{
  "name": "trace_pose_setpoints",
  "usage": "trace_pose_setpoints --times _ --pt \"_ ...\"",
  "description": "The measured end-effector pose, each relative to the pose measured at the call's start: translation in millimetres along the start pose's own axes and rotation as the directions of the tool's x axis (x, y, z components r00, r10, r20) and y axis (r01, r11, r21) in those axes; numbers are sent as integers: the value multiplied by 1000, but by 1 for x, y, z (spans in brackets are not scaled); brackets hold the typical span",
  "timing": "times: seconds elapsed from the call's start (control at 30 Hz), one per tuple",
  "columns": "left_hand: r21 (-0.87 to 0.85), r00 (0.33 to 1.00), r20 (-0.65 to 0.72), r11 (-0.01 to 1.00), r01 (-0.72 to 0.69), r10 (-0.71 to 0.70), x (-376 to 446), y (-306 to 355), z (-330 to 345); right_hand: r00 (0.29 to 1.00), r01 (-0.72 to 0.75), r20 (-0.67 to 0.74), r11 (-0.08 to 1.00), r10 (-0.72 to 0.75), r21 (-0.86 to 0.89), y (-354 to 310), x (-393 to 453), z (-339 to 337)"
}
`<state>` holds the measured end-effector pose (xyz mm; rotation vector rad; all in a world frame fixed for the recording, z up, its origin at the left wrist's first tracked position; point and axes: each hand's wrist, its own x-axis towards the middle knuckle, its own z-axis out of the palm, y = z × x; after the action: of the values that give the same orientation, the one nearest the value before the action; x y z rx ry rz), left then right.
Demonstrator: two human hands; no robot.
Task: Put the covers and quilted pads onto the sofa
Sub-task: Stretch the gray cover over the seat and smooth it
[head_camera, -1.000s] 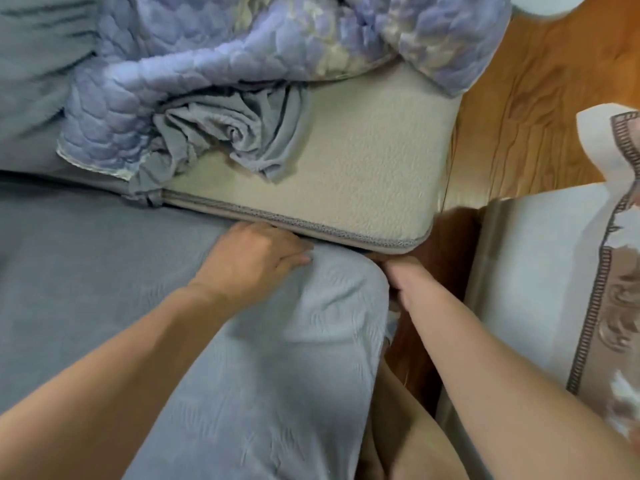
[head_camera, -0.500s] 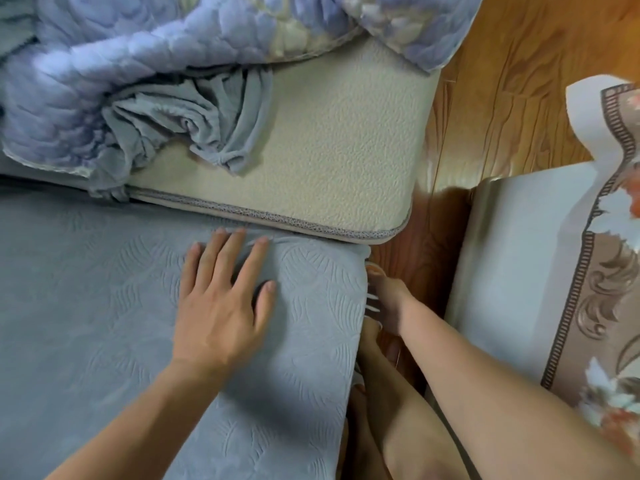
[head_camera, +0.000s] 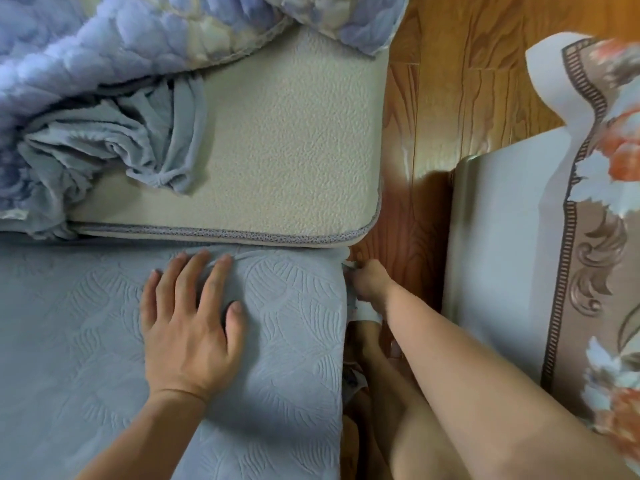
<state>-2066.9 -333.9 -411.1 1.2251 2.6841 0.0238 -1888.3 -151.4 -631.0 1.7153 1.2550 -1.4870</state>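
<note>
We see the left hand flat, fingers straight, on the blue cover — the right hand pinches its corner edge.

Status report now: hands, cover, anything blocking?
Left hand flat on blue cover. Right hand grips its side edge. Bundled quilt lies on bare cushion beyond.

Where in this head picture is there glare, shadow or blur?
Head view: glare shines on the wooden floor beside the bare cushion; the left hand casts a soft shadow on the blue-grey cover; the floral cloth at the right edge looks blurred and stretched; the right hand is sharp.
</note>
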Motion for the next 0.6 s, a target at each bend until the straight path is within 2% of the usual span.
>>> trace_pose_setpoints --times 0.03,0.07,0.1,0.13,0.17,0.23,0.3,0.37,0.47,0.5,0.6 --pt "0 1000 3 1000 -1 1 0 0 0 991 -10 -131 1000 11 10 -16 -14 -26" --pt "0 1000 14 1000 3 -3 0 0 -1 953 -19 -302 1000 17 -3 -23 -13 -54" --pt "0 999 33 1000 14 -14 0 1 -2 904 -24 -425 997 50 68 -32 -20 -84" --pt "-4 998 56 1000 28 -28 0 2 -3 849 -15 -524 994 71 110 -37 -17 -111" --pt "-9 997 72 999 42 -41 0 4 -3 823 14 -562 986 82 164 -35 -8 -130" --pt "-6 996 72 999 47 -46 1 4 -3 875 63 -480 973 53 222 -37 -1 -138" --pt "7 997 69 999 36 -37 1 3 -1 949 59 -314 967 22 247 -33 9 -116" --pt "5 997 74 999 32 -33 1 1 -1 992 29 -126 971 2 238 -29 9 -78" --pt "8 995 97 999 33 -33 2 0 -1 982 -83 187 964 36 251 -28 -9 -22" --pt "11 993 113 999 31 -32 2 0 -1 972 -80 236 955 11 286 -17 11 -6" --pt "45 985 169 999 27 -35 4 -1 -1 955 -204 277 907 103 368 -30 -27 1"
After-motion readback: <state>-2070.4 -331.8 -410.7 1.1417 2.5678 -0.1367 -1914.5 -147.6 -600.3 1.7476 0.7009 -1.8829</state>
